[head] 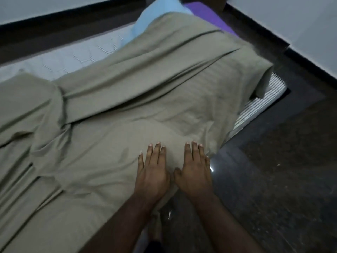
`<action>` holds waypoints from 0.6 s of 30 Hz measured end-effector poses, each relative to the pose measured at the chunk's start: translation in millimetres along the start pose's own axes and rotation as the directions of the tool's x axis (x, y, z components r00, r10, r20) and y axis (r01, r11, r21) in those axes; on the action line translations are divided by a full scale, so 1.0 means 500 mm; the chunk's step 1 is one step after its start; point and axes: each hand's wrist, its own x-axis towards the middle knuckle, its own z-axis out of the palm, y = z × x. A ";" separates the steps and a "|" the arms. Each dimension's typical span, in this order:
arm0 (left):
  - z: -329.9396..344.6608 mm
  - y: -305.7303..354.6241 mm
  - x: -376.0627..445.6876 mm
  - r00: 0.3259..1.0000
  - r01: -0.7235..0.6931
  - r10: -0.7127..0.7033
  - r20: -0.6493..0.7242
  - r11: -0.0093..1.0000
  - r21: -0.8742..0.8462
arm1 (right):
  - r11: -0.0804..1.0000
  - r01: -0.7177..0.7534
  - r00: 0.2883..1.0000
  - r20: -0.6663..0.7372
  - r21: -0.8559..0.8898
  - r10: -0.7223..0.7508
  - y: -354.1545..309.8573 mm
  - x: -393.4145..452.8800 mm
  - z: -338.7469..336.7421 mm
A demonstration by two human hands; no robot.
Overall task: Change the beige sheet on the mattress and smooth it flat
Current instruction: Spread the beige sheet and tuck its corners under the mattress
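Both forearms reach in from the bottom edge, and my left hand [152, 172] and right hand [195, 170] lie palm-down side by side, fingers straight and slightly spread, pressing the beige sheet [109, 125] near the bed's right edge. Soft matte cloth bunches into long ridges and folds to my left and ahead. It drapes over most of the mattress [73, 57], whose white quilted top shows at the far left. Polished dark speckled floor [273, 179] gleams beside me. Farther off, a pale blue pillow [155, 19] and purple fabric [209, 13] peek out.
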 end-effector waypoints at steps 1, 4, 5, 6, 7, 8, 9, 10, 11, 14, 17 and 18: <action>-0.005 0.016 0.047 1.000 -0.007 0.007 -0.008 1.000 0.000 | 1.000 -0.010 0.999 -0.035 -0.010 0.010 0.017 0.035 -0.019; -0.027 0.070 0.206 0.998 -0.038 0.036 -0.052 0.999 -0.020 | 1.000 -0.021 0.992 -0.126 0.018 0.023 0.065 0.152 -0.078; -0.036 0.089 0.261 0.996 -0.057 0.054 -0.075 0.998 -0.041 | 0.999 -0.026 0.991 -0.131 0.041 0.032 0.074 0.196 -0.105; -0.049 0.108 0.315 0.994 -0.074 0.068 -0.088 0.995 -0.067 | 0.997 -0.030 0.991 -0.130 0.069 0.039 0.082 0.240 -0.132; -0.061 0.125 0.367 0.991 -0.089 0.079 -0.107 0.993 -0.084 | 0.995 -0.022 0.986 -0.160 0.099 0.038 0.090 0.285 -0.155; -0.071 0.139 0.417 0.988 -0.092 0.080 -0.132 0.991 -0.094 | 0.992 0.004 0.975 -0.223 0.126 0.024 0.100 0.332 -0.176; -0.079 0.149 0.461 0.985 -0.092 0.076 -0.158 0.991 -0.098 | 0.990 0.039 0.956 -0.294 0.136 0.002 0.109 0.374 -0.196; -0.087 0.158 0.499 0.981 -0.094 0.076 -0.179 0.991 -0.098 | 0.988 0.072 0.932 -0.363 0.135 -0.019 0.122 0.414 -0.215; -0.097 0.164 0.531 0.977 -0.099 0.077 -0.199 0.990 -0.102 | 0.987 0.092 0.903 -0.429 0.133 -0.026 0.139 0.452 -0.238; -0.133 0.180 0.601 0.962 -0.069 0.032 -0.271 0.989 -0.129 | 0.996 0.076 0.812 -0.583 0.050 -0.032 0.187 0.561 -0.329; -0.184 0.213 0.675 0.936 0.047 -0.110 -0.334 0.980 -0.192 | 0.991 -0.118 0.894 -0.426 0.068 0.136 0.255 0.682 -0.420; -0.200 0.223 0.696 0.928 0.066 -0.139 -0.346 0.975 -0.214 | 0.972 -0.164 0.940 -0.273 0.166 0.205 0.267 0.714 -0.445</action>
